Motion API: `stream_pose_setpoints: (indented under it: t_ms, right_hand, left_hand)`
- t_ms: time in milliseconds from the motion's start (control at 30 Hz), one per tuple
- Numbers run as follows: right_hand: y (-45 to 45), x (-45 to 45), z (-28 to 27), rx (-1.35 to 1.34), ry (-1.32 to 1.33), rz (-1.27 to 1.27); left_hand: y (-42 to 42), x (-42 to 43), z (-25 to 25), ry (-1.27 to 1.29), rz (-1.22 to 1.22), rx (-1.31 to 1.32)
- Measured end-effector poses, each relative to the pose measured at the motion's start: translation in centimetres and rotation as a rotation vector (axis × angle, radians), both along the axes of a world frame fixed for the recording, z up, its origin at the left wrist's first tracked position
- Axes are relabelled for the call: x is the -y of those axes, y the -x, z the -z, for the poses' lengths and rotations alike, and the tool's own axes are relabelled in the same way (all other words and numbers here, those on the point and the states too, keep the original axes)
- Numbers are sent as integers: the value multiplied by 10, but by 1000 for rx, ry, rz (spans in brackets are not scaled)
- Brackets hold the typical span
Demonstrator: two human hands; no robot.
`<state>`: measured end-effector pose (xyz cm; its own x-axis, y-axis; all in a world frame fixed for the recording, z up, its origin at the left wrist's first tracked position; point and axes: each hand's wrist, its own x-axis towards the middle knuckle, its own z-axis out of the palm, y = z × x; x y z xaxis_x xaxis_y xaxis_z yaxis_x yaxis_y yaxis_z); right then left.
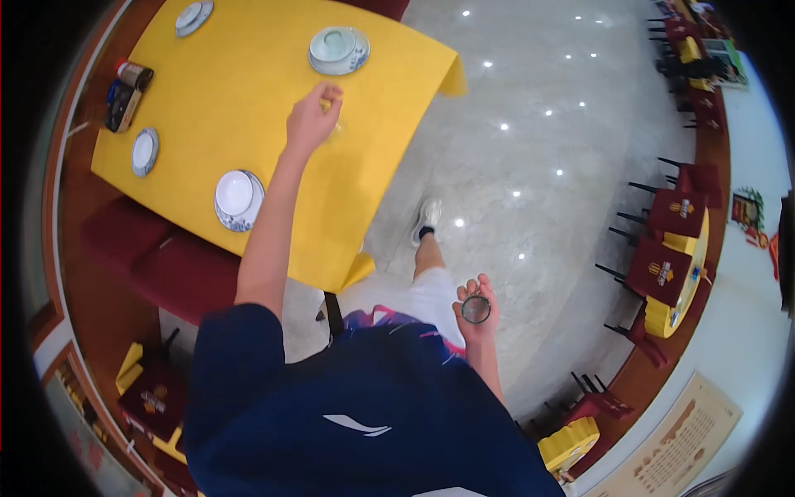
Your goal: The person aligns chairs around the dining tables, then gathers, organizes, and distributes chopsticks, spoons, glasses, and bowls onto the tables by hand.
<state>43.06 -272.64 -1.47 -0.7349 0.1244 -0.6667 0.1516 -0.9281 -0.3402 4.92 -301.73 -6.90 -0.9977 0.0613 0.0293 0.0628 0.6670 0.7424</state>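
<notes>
My left hand [313, 123] is over the yellow-covered table [207, 99], its fingers curled at a clear drinking glass [339, 128] that barely shows against the cloth. Whether the glass rests on the cloth is hard to make out. Just beyond that hand stands a pale bowl on a patterned plate [361, 58]. Closer to my forearm, a white bowl [234, 192] sits on another blue-patterned plate [240, 222]. Low beside my body, my right hand [482, 321] has its fingers wrapped round a second clear glass [475, 310], its round rim facing up.
More dishes [144, 151] [193, 16] lie along the table's far side. A red-capped bottle [137, 74] and a dark box [124, 106] stand near the wall. Dark red seating [182, 269] lines the near side. Shiny grey floor [513, 166] stretches right towards chairs [658, 269] and other tables.
</notes>
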Motion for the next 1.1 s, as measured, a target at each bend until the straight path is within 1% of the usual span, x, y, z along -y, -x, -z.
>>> stream_pose_setpoints:
  t_ms: [33, 100, 133, 200, 233, 300, 333, 400, 500, 533, 600, 667, 733, 800, 867, 933, 1000, 1100]
  right_hand:
    - [9, -18, 5, -13, -33, -27]
    - [40, -56, 16, -78, -72, -62]
    - [54, -81, 26, -82, -50, -83]
    - [88, -138, 39, -60, -423, -242]
    - [112, -162, 31, -11, -498, -291]
    - [154, -203, 10, -16, -492, -334]
    - [179, -223, 3, -37, -517, -361]
    - [223, -252, -2, -82, -514, -395]
    - [291, -288, -5, -130, -589, -478]
    - [314, -297, -4, -137, -580, -505]
    - [356, -307, -2, -142, -612, -519]
    - [399, -314, 2, -141, -604, -538]
    - [441, -315, 0, -131, -629, -594]
    - [484, -310, 2, -120, -642, -602]
    - [503, -314, -13, -68, -661, -622]
    - [544, -309, -24, -58, -636, -703]
    - [577, -316, -21, -120, -645, -708]
    - [629, -320, -18, -111, -637, -698]
  left_hand:
    - [9, -9, 0, 25, -15, 21]
    - [33, -28, -4, 172, -31, 167]
    - [39, -38, 0, 192, -55, 166]
    - [43, -55, 11, 342, -170, 182]
    - [42, -62, 15, 363, -188, 191]
    - [40, -72, 18, 481, -254, 153]
    - [48, -76, 14, 492, -273, 144]
    - [65, -81, 11, 571, -313, 157]
    - [101, -87, 11, 631, -409, 200]
    - [112, -88, 8, 636, -437, 210]
    - [137, -88, 5, 604, -465, 344]
    - [161, -89, 11, 628, -489, 348]
    - [183, -84, 30, 635, -506, 354]
    - [211, -73, 48, 641, -464, 371]
    - [217, -71, 62, 613, -481, 418]
    - [241, -66, 62, 596, -519, 401]
    - [246, -69, 64, 615, -507, 562]
    - [246, -63, 86, 566, -501, 514]
